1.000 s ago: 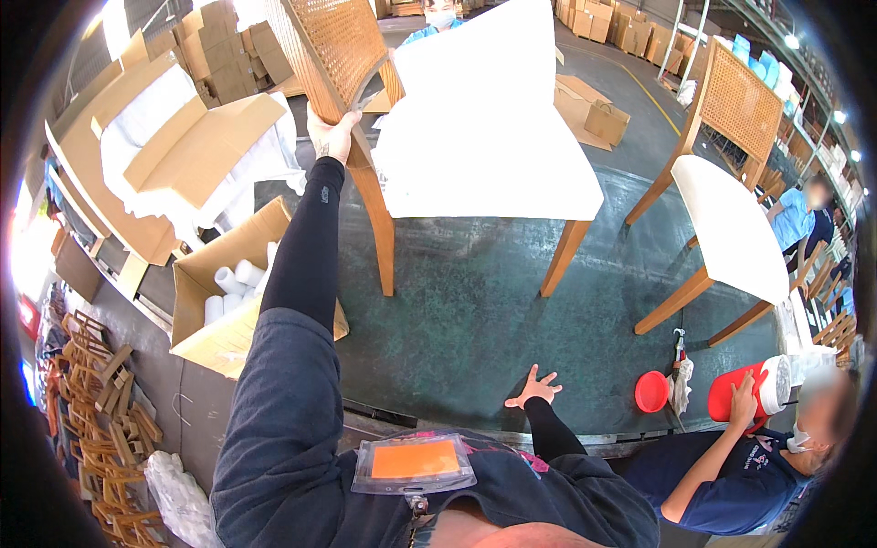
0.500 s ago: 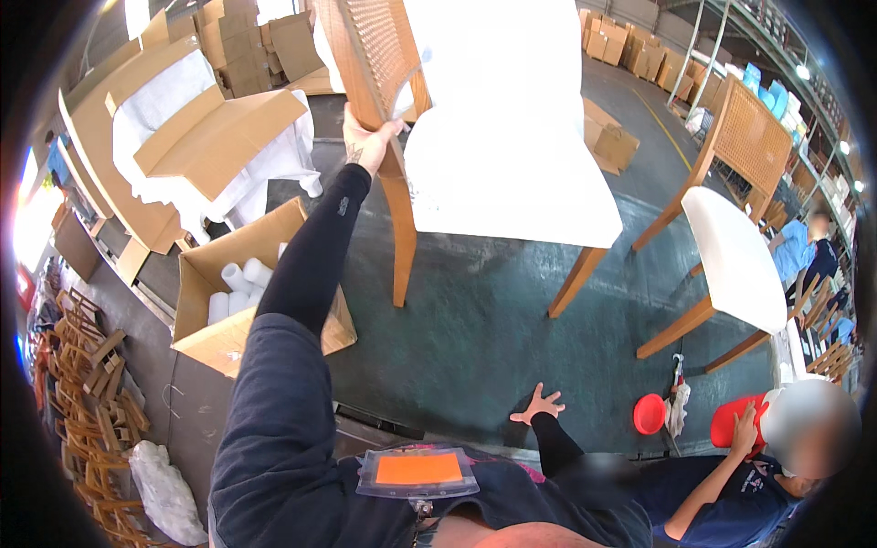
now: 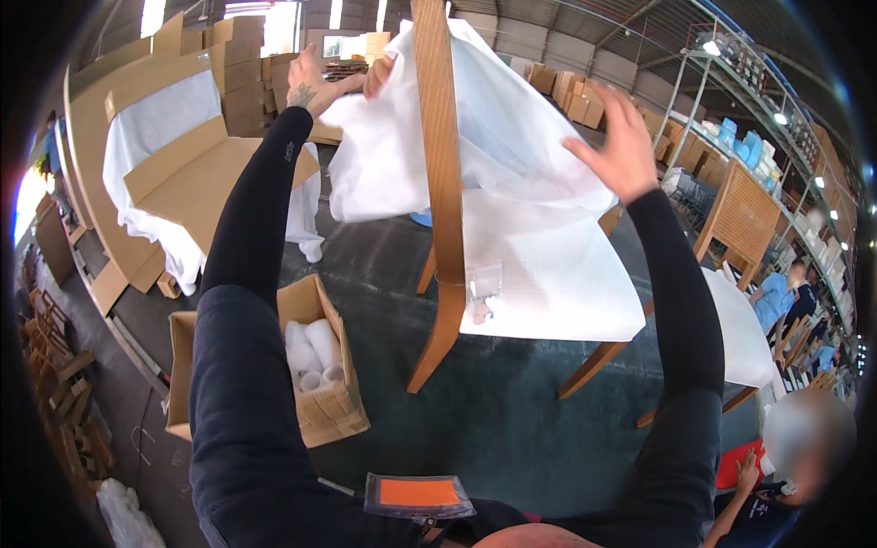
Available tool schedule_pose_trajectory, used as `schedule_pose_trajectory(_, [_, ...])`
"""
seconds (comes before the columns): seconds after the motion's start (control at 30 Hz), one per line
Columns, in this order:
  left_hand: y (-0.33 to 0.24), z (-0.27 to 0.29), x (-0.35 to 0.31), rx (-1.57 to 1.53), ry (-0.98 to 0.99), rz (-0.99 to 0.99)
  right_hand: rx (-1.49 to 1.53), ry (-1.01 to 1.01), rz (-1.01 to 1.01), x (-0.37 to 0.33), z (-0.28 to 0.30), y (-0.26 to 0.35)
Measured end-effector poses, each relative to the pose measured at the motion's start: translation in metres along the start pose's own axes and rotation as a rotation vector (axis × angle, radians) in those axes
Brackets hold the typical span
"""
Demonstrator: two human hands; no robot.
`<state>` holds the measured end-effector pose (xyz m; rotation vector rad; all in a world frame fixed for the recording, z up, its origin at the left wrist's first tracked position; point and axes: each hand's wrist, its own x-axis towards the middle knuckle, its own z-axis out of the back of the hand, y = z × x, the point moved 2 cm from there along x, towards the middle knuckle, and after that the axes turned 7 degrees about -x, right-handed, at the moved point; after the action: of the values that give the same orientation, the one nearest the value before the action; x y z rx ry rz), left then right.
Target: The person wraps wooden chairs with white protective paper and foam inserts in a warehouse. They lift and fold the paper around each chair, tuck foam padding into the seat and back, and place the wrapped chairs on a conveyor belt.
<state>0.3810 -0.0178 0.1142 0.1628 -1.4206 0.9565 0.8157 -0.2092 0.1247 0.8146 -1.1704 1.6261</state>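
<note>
The chair (image 3: 445,183) stands tilted on the dark floor (image 3: 475,411), its wooden leg running up and down the view, draped in a white cover (image 3: 512,210). The left hand (image 3: 311,87) pinches the cover's top edge; the right hand (image 3: 621,146) is spread open against it. A small clear packet (image 3: 482,288) hangs at the seat. An open cardboard box (image 3: 315,402) of white rolls sits lower left.

Chair frame (image 3: 445,228): smooth, satin-finished wood. White wrap (image 3: 530,228) under my hands: thin, matt, cloth-like sheet, finely textured. Open box (image 3: 324,402) at near left: rough brown cardboard holding white rolls (image 3: 311,352). My sleeves: matt black knit. Floor (image 3: 493,420): dull, dark.
</note>
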Motion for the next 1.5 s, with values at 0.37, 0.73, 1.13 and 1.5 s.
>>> schedule_pose_trajectory(0.37, [-0.042,-0.088,-0.023,-0.792,0.340,0.216,-0.016,0.322,-0.380,0.053,-0.141,0.027])
schedule_pose_trajectory(0.73, [-0.036,0.104,-0.064,-1.209,-0.099,0.072,0.371,-0.203,-0.210,0.072,-0.014,-0.016])
schedule_pose_trajectory(1.13, [-0.071,-0.031,-0.460,-0.192,0.678,0.448,0.015,0.489,0.302,-0.111,0.007,0.003])
schedule_pose_trajectory(1.5, [-0.172,-0.063,-0.525,0.353,0.854,0.089,0.197,0.114,-0.178,-0.242,0.039,0.017])
